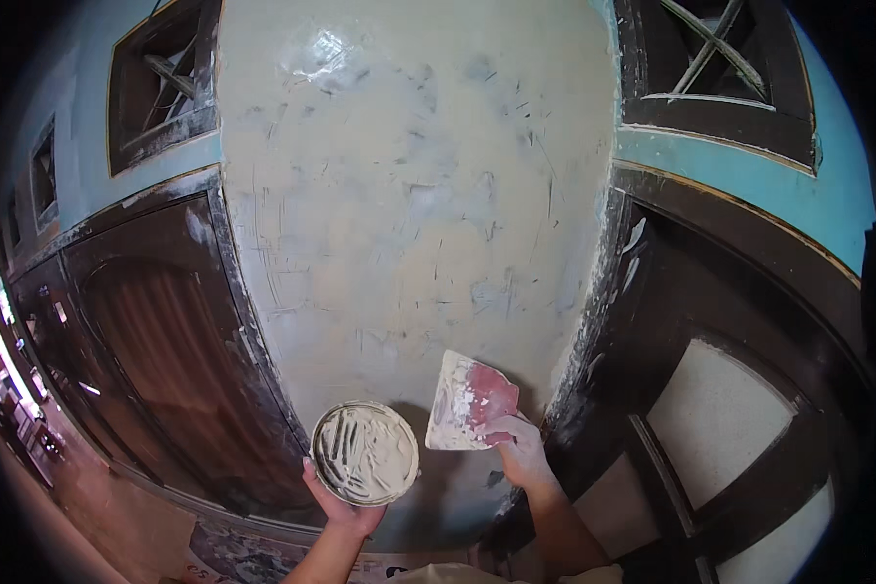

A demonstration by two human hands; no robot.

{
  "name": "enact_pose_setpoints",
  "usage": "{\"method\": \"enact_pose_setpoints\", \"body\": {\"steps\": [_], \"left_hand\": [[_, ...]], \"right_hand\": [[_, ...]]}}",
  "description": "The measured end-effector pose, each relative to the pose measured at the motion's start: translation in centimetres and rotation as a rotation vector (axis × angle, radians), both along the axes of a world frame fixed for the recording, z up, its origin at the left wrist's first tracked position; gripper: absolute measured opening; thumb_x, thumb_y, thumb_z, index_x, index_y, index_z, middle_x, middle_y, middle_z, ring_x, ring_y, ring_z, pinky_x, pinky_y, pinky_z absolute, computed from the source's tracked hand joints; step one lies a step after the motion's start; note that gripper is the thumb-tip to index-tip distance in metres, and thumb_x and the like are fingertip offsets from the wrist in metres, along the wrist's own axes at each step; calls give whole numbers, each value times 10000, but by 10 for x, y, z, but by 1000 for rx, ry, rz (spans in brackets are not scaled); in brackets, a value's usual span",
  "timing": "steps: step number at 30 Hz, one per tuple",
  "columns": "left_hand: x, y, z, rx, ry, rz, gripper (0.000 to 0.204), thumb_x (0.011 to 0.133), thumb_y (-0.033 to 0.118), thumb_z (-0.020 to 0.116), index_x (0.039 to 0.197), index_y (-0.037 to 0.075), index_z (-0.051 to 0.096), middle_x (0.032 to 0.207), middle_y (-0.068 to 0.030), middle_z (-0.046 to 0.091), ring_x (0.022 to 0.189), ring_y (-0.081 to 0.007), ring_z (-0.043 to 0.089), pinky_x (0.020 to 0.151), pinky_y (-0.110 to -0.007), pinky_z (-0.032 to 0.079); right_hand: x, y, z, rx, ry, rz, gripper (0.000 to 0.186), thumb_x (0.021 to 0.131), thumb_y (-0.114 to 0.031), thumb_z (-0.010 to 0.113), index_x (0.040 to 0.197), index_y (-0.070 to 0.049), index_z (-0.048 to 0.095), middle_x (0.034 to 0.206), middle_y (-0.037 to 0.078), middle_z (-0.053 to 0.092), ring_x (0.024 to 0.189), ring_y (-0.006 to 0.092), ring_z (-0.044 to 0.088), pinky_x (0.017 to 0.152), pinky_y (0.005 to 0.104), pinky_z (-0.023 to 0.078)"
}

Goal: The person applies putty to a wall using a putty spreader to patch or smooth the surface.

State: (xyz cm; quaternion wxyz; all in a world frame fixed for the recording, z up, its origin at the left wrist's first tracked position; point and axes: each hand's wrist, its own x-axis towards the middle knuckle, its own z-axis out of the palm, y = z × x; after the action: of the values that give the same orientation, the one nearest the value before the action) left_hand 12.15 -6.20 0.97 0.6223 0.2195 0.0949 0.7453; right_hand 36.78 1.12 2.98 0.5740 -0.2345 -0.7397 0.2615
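My left hand (346, 511) holds up a round, shallow tub lid (367, 454) from below, its fingers curled at the rim. Cream putty is smeared in streaks across the lid's inner face. In my right hand (521, 453) is a wide red putty knife (494, 394), gripped at its right side. Cream putty coats the left part of its blade. Both are in front of a wall (389, 253) patched with cream filler, marked by dark scratches and grey spots. Whether the blade touches the wall I cannot tell.
A dark wooden door (165, 341) flanks the wall on the left, and another dark door with pale panels (720, 423) on the right. Framed vents (715, 58) with crossed slats sit above them in turquoise wall. Printed sheeting (253, 555) covers the floor at the wall's foot.
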Motion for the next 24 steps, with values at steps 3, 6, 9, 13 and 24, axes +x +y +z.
{"method": "enact_pose_setpoints", "body": {"steps": [3, 6, 9, 13, 24], "left_hand": [[6, 12, 2, -12, -16, -11, 829, 831, 720, 406, 1433, 151, 416, 1464, -88, 438, 1322, -322, 433, 1099, -528, 336], [11, 16, 1, 5, -22, -7, 834, 828, 721, 404, 1437, 151, 419, 1471, -87, 432, 1327, -320, 428, 1110, -522, 322], [19, 27, 3, 27, -21, 16, 834, 829, 720, 406, 1438, 151, 421, 1477, -87, 426, 1335, -316, 420, 1119, -508, 313], [31, 51, 0, 84, -9, -14, 837, 834, 721, 401, 1446, 151, 409, 1484, -83, 418, 1348, -311, 407, 1128, -502, 302], [82, 77, -48, 182, 178, 34, 915, 804, 744, 432, 1471, 124, 351, 1494, -105, 392, 1348, -318, 404, 1110, -491, 340]], "right_hand": [[9, 7, 3, -164, -45, 78, 217, 833, 12, 530, 1002, -12, 665, 976, 120, 680, 1016, 245, 629, 948, 341, 443], [15, 2, 11, -49, -85, 87, 248, 804, -65, 540, 1013, 23, 641, 1044, 127, 643, 1012, 215, 601, 936, 324, 433], [27, 9, 17, -51, 29, 195, 266, 802, -23, 550, 1053, 8, 632, 1069, 147, 616, 1026, 222, 597, 931, 344, 457], [44, 29, 16, -173, -32, -36, 136, 867, -16, 545, 975, 2, 624, 980, 88, 636, 880, 136, 602, 814, 274, 479], [51, 64, 4, -240, -24, -39, 160, 865, -47, 639, 1009, 21, 634, 970, 80, 654, 909, 118, 606, 835, 272, 489]]}}
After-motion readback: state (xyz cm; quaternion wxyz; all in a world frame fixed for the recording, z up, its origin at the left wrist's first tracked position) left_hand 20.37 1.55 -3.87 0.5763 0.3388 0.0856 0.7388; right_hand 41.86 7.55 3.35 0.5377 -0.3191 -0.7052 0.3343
